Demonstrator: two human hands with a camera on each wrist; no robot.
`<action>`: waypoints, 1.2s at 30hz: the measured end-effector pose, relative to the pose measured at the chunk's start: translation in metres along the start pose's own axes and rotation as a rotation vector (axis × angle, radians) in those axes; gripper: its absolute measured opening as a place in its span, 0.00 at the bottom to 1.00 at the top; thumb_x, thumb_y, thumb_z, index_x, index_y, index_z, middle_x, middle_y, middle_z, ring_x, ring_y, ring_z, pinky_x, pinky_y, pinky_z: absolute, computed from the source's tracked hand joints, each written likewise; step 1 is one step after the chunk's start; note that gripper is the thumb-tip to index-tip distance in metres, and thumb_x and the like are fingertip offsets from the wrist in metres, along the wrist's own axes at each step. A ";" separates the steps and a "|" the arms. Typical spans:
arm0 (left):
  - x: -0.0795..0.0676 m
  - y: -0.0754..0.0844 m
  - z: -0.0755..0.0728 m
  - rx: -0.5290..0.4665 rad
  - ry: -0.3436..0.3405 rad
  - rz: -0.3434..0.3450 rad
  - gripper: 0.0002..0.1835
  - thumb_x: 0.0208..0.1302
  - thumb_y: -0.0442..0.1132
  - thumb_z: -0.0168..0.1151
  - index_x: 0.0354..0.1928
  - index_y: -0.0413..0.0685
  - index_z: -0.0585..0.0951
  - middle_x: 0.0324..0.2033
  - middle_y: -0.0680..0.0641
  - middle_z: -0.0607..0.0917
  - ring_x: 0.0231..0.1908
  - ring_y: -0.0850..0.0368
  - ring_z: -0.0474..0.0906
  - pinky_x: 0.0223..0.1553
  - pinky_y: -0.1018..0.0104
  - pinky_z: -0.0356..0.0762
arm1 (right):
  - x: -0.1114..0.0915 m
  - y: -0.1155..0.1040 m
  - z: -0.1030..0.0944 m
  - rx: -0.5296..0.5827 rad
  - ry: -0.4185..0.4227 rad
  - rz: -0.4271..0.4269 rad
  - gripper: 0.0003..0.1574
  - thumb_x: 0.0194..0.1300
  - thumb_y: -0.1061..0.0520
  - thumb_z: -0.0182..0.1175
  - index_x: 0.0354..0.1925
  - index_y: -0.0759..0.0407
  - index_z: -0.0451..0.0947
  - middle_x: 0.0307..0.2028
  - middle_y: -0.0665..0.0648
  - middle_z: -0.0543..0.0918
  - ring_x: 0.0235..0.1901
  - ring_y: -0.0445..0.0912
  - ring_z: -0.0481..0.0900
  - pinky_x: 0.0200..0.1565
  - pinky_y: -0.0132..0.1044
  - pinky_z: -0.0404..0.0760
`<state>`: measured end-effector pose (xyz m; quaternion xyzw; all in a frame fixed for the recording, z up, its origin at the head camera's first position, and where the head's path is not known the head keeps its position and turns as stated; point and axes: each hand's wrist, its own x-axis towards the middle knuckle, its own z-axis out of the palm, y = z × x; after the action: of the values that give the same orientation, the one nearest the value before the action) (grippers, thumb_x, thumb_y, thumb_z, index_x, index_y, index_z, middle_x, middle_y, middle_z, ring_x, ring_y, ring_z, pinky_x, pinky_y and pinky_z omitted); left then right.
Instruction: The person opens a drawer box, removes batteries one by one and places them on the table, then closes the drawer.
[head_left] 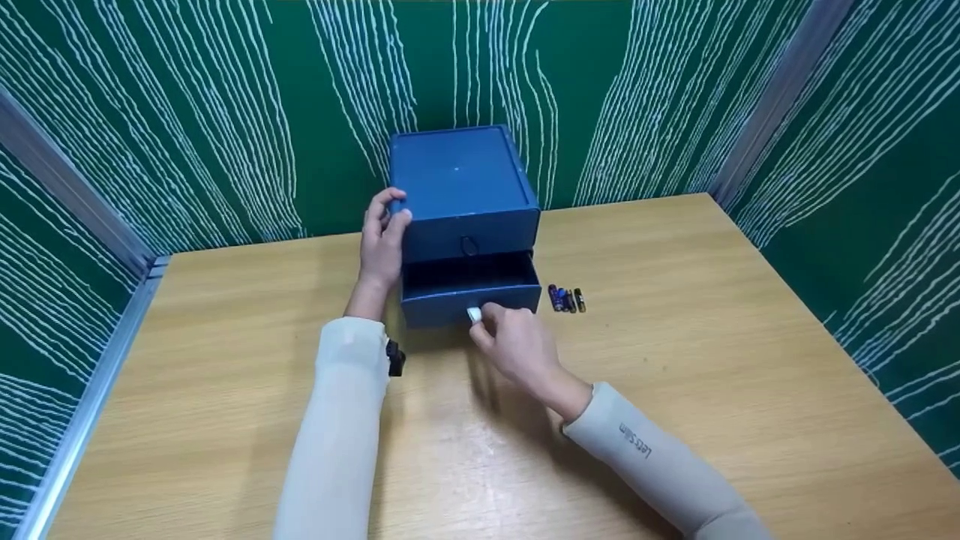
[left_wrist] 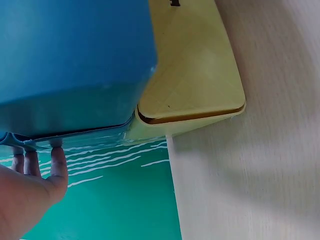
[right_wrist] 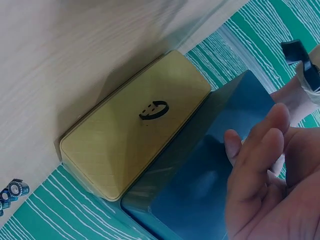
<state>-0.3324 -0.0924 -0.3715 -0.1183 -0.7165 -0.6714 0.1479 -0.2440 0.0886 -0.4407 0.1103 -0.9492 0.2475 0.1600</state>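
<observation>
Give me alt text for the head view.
A right hand pinches a white tab on the open lower drawer of a two-drawer unit; the left hand rests against its left side. Batteries lie to the right on a wooden table.

Place: a booth-like workspace, exact kind unclear
Green panels point(head_left: 585, 90): white wavy lines, on three sides
Metal posts point(head_left: 776, 101): standing at the corners
Table point(head_left: 225, 412): wood-look top

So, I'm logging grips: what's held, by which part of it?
Lower drawer, by its white pull, in the right hand; the left hand touches the cabinet.
</observation>
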 end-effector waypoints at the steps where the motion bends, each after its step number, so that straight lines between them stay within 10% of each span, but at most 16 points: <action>1: 0.000 0.000 0.000 -0.001 -0.001 -0.004 0.19 0.60 0.42 0.44 0.53 0.46 0.65 0.58 0.46 0.60 0.54 0.50 0.59 0.54 0.55 0.59 | 0.002 0.000 0.000 0.005 -0.007 0.006 0.08 0.52 0.49 0.51 0.21 0.47 0.71 0.10 0.47 0.67 0.11 0.40 0.62 0.11 0.32 0.57; 12: 0.012 -0.028 -0.003 -0.005 -0.005 0.013 0.16 0.60 0.47 0.46 0.50 0.58 0.67 0.56 0.52 0.61 0.52 0.53 0.62 0.52 0.57 0.61 | 0.019 0.003 0.005 -0.047 -0.008 0.038 0.09 0.52 0.47 0.50 0.21 0.46 0.72 0.12 0.47 0.70 0.11 0.41 0.64 0.11 0.33 0.57; 36: 0.011 -0.027 -0.002 0.009 0.012 -0.010 0.16 0.58 0.50 0.47 0.50 0.62 0.68 0.57 0.53 0.60 0.54 0.53 0.61 0.54 0.56 0.61 | 0.044 0.009 0.017 0.055 -0.087 0.156 0.14 0.57 0.46 0.49 0.38 0.49 0.75 0.18 0.48 0.74 0.12 0.42 0.68 0.13 0.33 0.64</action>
<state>-0.3524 -0.0971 -0.3926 -0.1102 -0.7192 -0.6696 0.1492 -0.2916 0.0821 -0.4428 0.0511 -0.9538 0.2801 0.0958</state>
